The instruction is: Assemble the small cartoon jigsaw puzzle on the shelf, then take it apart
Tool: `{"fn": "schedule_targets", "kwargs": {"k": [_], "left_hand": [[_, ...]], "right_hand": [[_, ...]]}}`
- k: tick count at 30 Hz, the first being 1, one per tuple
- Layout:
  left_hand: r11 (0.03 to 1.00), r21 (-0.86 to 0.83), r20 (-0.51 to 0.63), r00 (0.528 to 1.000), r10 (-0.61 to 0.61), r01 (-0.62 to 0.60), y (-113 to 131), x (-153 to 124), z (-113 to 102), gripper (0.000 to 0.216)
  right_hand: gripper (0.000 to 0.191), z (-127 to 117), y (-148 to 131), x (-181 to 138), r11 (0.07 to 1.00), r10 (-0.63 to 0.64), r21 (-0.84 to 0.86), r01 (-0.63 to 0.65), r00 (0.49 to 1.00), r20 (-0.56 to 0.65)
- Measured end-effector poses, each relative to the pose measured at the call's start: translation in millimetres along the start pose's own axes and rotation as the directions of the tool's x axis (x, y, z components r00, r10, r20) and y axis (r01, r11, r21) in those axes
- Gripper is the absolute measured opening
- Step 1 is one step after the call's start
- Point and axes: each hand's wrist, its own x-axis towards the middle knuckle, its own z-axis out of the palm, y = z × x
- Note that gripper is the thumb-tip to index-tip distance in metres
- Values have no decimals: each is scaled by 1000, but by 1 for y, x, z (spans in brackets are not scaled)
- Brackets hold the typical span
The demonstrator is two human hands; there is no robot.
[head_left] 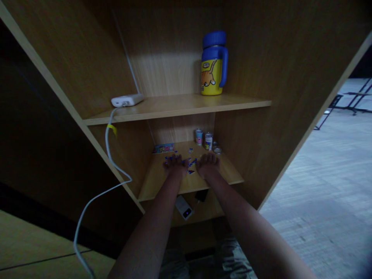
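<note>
Both my hands reach onto the middle shelf of a wooden cabinet. My left hand [175, 164] lies palm down with its fingers stretched apart, over and beside small blue pieces that look like jigsaw pieces [192, 162]. To the right of these pieces, my right hand [208, 164] rests the same way, fingers spread. Neither hand appears to grip anything, though what lies under the palms is hidden. A loose piece [190, 150] sits farther back. Behind my left hand, a colourful flat picture card [163, 148] lies near the left wall.
Two small printed cans [198, 137] and round metal lids [217, 150] stand at the back right. Above, a shelf [174, 108] holds a blue-and-yellow mug [213, 66] and a white device [127, 100], whose cable [107, 143] hangs down the left. Below lies a white power bank [183, 207].
</note>
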Motion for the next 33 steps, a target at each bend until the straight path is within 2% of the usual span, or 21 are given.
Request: {"fn": "schedule_targets", "kwargs": {"k": [5, 9, 12, 16, 20, 23, 26, 29, 33], "left_hand": [[1000, -2, -7, 1000, -1, 1, -7, -30, 1, 78], [998, 3, 22, 997, 69, -69, -5, -43, 1, 83], [996, 5, 29, 995, 93, -93, 0, -46, 2, 89], [995, 6, 25, 995, 99, -100, 15, -36, 7, 85], [990, 11, 37, 989, 143, -144, 31, -13, 12, 73], [987, 1, 53, 986, 158, -158, 37, 8, 11, 70], [993, 2, 65, 991, 114, -114, 33, 24, 7, 65], [998, 10, 54, 996, 68, -69, 16, 28, 1, 66], [998, 27, 47, 997, 63, -64, -20, 15, -6, 70]], "right_hand": [[77, -1, -8, 23, 990, -144, 0, 144, 988, 62], [66, -2, -16, 38, 937, -348, 38, 346, 934, 78], [65, -4, -15, 44, 909, -414, 95, 406, 907, 81], [69, -7, -5, 30, 891, -423, 210, 402, 904, 62], [79, -7, 7, -8, 813, -565, 202, 546, 823, 49], [83, -9, 9, -29, 851, -517, 154, 502, 853, 74], [79, -11, 6, -30, 902, -432, 71, 427, 893, 125], [76, -10, 0, -16, 939, -342, 13, 344, 930, 134], [80, -5, -10, 13, 974, -223, -13, 227, 966, 130]]}}
